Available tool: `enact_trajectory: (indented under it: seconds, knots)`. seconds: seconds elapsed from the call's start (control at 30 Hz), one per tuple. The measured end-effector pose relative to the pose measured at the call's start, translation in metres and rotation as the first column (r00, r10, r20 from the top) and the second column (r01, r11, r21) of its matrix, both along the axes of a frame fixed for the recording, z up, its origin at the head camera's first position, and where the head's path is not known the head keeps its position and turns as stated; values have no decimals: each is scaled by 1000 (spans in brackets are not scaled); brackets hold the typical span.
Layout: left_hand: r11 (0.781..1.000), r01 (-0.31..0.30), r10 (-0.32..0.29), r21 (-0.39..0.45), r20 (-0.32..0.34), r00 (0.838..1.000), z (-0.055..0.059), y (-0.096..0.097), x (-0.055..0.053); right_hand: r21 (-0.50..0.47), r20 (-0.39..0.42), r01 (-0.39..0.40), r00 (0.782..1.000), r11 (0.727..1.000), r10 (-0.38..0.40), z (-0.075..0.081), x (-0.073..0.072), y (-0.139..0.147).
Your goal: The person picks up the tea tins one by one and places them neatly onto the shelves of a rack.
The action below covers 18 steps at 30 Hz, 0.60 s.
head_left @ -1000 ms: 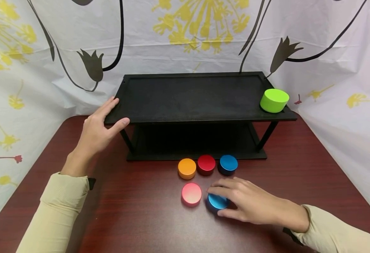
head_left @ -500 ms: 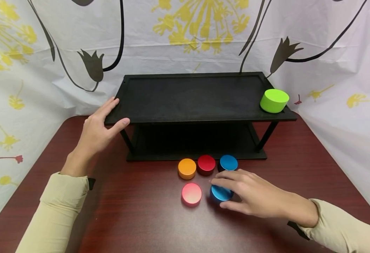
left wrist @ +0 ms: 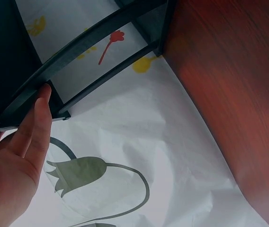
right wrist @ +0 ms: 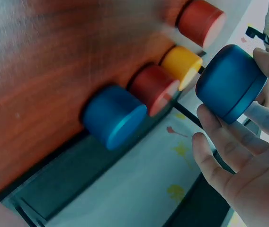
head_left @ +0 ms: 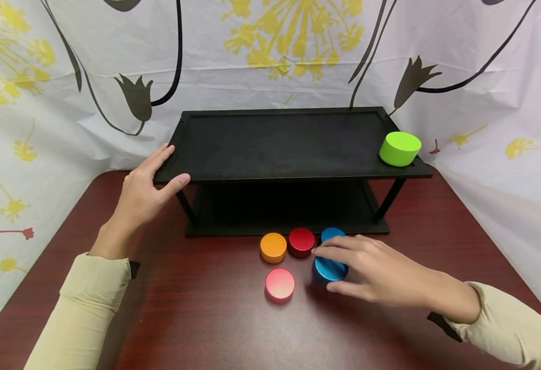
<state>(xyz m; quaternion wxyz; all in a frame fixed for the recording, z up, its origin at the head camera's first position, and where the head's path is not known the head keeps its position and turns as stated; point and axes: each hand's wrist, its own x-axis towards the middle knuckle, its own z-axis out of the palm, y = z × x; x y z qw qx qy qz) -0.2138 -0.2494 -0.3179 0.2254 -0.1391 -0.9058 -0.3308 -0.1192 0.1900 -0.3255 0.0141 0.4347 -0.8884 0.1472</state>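
My right hand [head_left: 376, 267] pinches a blue round tin [head_left: 328, 268] between thumb and fingers. In the right wrist view this tin [right wrist: 230, 84] shows a lid seam and is raised off the table. Just behind it a second blue tin [head_left: 331, 233] is partly covered by my fingers. A dark red tin [head_left: 301, 241] and an orange tin [head_left: 273, 247] continue that row, with a pink-red tin [head_left: 280, 284] nearer the front. My left hand [head_left: 142, 192] rests on the left front corner of a black two-tier shelf [head_left: 275, 144], fingers extended along its side edge [left wrist: 18, 142].
A bright green tin [head_left: 400, 148] stands on the upper tier's right front corner. The lower tier [head_left: 289, 205] sits right behind the row of tins. Beneath everything is a reddish-brown table [head_left: 196, 308], enclosed by a white flower-print curtain [head_left: 261, 87].
My right hand has carried the blue tin away from me and slightly right, toward the second blue tin, now partly covering it. The left hand has stayed at the shelf corner.
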Motion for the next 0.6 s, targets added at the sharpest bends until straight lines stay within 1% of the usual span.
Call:
enact_trajectory:
  seconds: [0.13, 0.3, 0.47, 0.6]
  knots:
    - [1000, 1, -1, 1, -3, 1000, 0, 1, -1, 2, -32, 16, 999, 1000, -16, 10, -2, 3]
    - [1000, 2, -2, 1, -2, 1000, 0, 1, -1, -39, -62, 16, 998, 999, -18, 24, -8, 7]
    - [1000, -3, 3, 2, 0, 1000, 0, 2, 0, -66, -64, 22, 998, 998, -26, 37, -13, 11]
    - [1000, -6, 6, 5, 0, 1000, 0, 2, 1, -66, -65, 32, 997, 997, -36, 41, -16, 12]
